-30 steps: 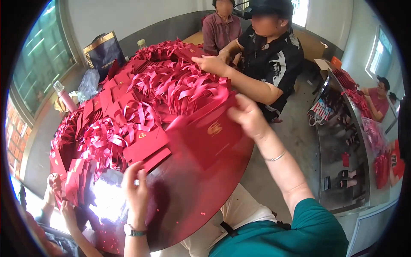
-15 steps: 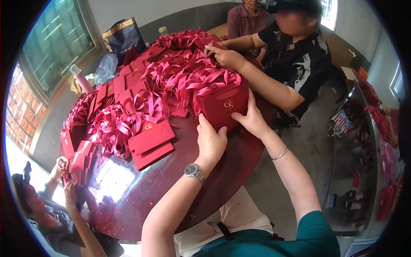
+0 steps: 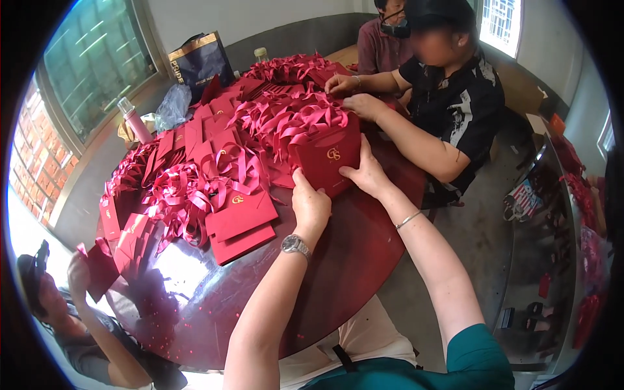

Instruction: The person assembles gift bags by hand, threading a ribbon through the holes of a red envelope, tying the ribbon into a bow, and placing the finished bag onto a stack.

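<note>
Both left hand [image 3: 311,209] and right hand [image 3: 370,174] grasp a gold-marked, red rectangular paper bag [image 3: 326,162] by its sides.

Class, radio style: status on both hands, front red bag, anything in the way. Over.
Left hand at left edge of front red bag, right hand at right edge. Bag upright, pink ribbons above. Co-worker's hand beyond bag.

The bag row [image 3: 323,160] stands on the table [image 3: 260,292], its front end between left hand [image 3: 311,207] and right hand [image 3: 369,171]. Flat-lying bags [image 3: 242,220] rest left of the left hand. Behind, left to right — bottle [image 3: 135,123], plastic bag [image 3: 173,109], shopping bag [image 3: 205,62], jar [image 3: 260,54]. Right rear — a co-worker [image 3: 448,110].
</note>
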Demonstrator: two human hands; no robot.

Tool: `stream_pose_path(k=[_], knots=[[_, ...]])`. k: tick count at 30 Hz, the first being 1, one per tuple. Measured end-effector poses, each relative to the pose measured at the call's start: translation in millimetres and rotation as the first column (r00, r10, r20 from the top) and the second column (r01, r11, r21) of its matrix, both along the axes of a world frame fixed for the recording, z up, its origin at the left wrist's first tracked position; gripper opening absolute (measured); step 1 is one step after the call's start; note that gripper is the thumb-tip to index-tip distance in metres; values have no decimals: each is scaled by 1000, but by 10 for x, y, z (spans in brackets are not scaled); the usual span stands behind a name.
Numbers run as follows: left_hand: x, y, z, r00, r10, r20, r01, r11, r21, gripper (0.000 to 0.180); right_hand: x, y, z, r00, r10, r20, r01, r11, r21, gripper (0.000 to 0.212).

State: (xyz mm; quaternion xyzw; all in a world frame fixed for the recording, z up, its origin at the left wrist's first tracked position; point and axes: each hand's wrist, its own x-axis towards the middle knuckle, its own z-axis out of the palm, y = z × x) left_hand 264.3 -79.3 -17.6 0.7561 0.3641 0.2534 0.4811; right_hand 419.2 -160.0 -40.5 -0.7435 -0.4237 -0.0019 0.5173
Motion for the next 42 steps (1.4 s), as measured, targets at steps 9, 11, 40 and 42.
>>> stream_pose_path(k=[9,11,40,42], knots=[[-258,-113,-185,991,-128,24,123,980,155,66,-51,-533,210,943,253,-216,-243,967,71,71],[-294,-99,-204,989,-143,34,135,977,166,69,-142,-513,146,959,218,-180,-195,971,138,76],[-2439,235,118,907,-11,-420,331,636,697,43,-1743,766,301,870,402,286,-269,873,-407,53],[-2451,236,189,884,-36,-466,356,696,623,48,-1761,869,316,835,478,275,-331,833,-443,52]])
